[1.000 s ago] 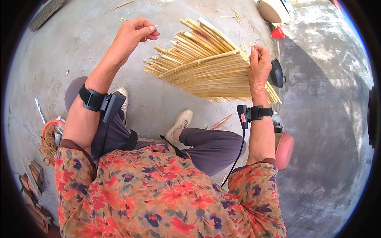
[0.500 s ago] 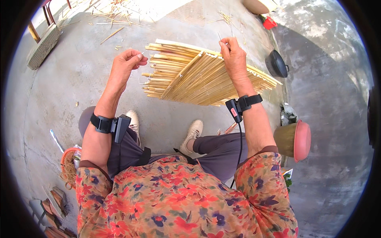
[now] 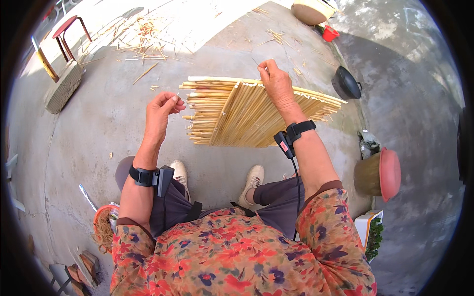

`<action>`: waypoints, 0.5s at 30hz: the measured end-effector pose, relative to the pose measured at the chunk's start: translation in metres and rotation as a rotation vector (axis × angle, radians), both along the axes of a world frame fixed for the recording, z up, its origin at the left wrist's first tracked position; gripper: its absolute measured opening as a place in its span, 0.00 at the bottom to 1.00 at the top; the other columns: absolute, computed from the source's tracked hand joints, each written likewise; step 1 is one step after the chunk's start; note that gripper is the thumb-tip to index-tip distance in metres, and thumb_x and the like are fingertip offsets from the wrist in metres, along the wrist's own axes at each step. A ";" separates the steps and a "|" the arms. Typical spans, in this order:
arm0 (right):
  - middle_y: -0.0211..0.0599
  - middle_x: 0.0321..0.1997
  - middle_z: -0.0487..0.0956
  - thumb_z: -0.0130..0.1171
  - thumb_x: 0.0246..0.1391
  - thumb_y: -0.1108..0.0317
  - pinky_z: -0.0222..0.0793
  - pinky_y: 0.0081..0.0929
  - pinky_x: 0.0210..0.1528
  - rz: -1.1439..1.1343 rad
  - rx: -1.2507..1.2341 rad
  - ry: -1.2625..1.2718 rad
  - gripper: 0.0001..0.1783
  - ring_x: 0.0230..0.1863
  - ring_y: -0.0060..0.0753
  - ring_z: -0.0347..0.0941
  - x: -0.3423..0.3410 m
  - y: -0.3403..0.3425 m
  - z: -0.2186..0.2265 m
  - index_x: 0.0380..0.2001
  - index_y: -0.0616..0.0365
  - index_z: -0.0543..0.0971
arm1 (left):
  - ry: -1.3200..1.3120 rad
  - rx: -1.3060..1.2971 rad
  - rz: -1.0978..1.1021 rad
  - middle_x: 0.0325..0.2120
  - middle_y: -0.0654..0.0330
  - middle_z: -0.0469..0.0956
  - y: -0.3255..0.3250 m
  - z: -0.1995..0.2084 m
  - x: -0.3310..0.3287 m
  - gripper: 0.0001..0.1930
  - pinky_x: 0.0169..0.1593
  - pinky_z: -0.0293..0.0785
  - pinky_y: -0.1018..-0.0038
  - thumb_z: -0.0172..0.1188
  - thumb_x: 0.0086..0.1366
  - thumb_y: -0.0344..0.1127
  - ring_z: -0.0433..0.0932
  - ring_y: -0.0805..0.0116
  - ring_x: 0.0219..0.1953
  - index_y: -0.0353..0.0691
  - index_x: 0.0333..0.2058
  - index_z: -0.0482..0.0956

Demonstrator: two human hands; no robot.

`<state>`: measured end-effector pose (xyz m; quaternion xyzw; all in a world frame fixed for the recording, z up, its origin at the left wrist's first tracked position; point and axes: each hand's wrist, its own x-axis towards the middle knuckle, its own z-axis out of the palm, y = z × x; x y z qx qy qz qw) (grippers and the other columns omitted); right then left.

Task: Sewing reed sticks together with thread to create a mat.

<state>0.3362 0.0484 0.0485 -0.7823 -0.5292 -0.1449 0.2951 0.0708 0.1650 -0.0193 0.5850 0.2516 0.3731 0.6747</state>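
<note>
A panel of pale yellow plant stalks (image 3: 256, 116), two layers crossing at an angle, stands ahead of my feet with a row of white stitches near its upper edge. My right hand (image 3: 276, 86) is at that edge, pinching a thin needle (image 3: 255, 62) whose point sticks up to the left. Off the panel's left ends, my left hand (image 3: 165, 108) is closed in a pinch. A small white bit like thread shows at its fingertips; the rest of it is too fine to follow. Both wrists wear black straps with small devices.
Loose stalks (image 3: 148, 37) litter the sunlit floor ahead. At the left are a stone block (image 3: 64, 88), a red stool (image 3: 69, 27) and an orange basket of fibre (image 3: 101, 229). Along the right stand a black pot (image 3: 345, 83), a pink-rimmed tub (image 3: 390, 175) and a planter (image 3: 365, 229).
My view has shifted, so the surroundings sit lower and further right. My right hand has come left relative to the panel, and its needle now leans more to the left. Both pinches persist.
</note>
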 end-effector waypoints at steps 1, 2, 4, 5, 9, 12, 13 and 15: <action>0.42 0.21 0.76 0.51 0.53 0.61 0.70 0.39 0.29 -0.003 -0.006 0.001 0.07 0.26 0.47 0.74 0.001 -0.001 0.000 0.32 0.50 0.70 | -0.002 0.000 -0.087 0.26 0.61 0.77 -0.005 0.002 0.002 0.06 0.35 0.69 0.79 0.53 0.60 0.34 0.76 0.74 0.29 0.39 0.30 0.74; 0.42 0.21 0.76 0.51 0.53 0.61 0.70 0.39 0.29 -0.024 -0.031 -0.019 0.07 0.26 0.47 0.74 -0.003 0.001 0.001 0.32 0.50 0.69 | 0.028 0.009 -0.176 0.26 0.61 0.77 -0.007 0.001 0.000 0.06 0.36 0.69 0.78 0.52 0.60 0.33 0.76 0.74 0.29 0.38 0.29 0.74; 0.42 0.21 0.76 0.51 0.53 0.61 0.70 0.39 0.29 -0.035 -0.012 -0.023 0.07 0.26 0.47 0.74 -0.006 0.002 0.002 0.32 0.50 0.69 | 0.097 0.023 -0.282 0.26 0.61 0.77 -0.010 -0.005 0.001 0.06 0.37 0.69 0.78 0.52 0.60 0.32 0.76 0.74 0.29 0.36 0.30 0.74; 0.42 0.21 0.76 0.51 0.53 0.61 0.70 0.40 0.29 -0.029 -0.006 -0.017 0.07 0.26 0.48 0.74 -0.007 0.003 0.001 0.32 0.50 0.69 | 0.176 0.025 -0.370 0.26 0.60 0.78 -0.011 -0.010 0.002 0.07 0.38 0.70 0.78 0.52 0.60 0.32 0.76 0.74 0.30 0.34 0.30 0.75; 0.43 0.21 0.76 0.50 0.53 0.62 0.69 0.41 0.29 -0.036 0.002 -0.019 0.07 0.26 0.49 0.73 -0.011 -0.001 0.004 0.32 0.51 0.69 | 0.314 0.118 -0.505 0.30 0.59 0.78 -0.016 -0.023 0.010 0.06 0.41 0.69 0.78 0.54 0.59 0.30 0.75 0.75 0.33 0.33 0.29 0.75; 0.43 0.22 0.76 0.50 0.52 0.61 0.69 0.41 0.30 -0.017 0.024 0.010 0.07 0.26 0.49 0.73 -0.010 -0.004 0.007 0.31 0.50 0.69 | 0.336 0.163 -0.560 0.37 0.59 0.76 -0.021 -0.022 0.017 0.04 0.41 0.67 0.78 0.55 0.57 0.28 0.74 0.74 0.37 0.34 0.26 0.75; 0.43 0.22 0.76 0.50 0.52 0.61 0.69 0.41 0.30 0.002 0.028 0.026 0.07 0.26 0.49 0.73 -0.010 -0.006 0.007 0.31 0.50 0.69 | 0.316 0.144 -0.577 0.39 0.59 0.75 -0.025 -0.020 0.019 0.04 0.42 0.67 0.78 0.55 0.57 0.28 0.74 0.74 0.37 0.33 0.26 0.75; 0.43 0.24 0.76 0.50 0.52 0.61 0.69 0.41 0.31 -0.015 0.004 0.045 0.07 0.28 0.49 0.73 -0.014 -0.006 0.011 0.32 0.51 0.69 | 0.300 0.130 -0.598 0.40 0.59 0.74 -0.028 -0.017 0.023 0.04 0.43 0.67 0.78 0.55 0.57 0.27 0.74 0.74 0.38 0.33 0.26 0.75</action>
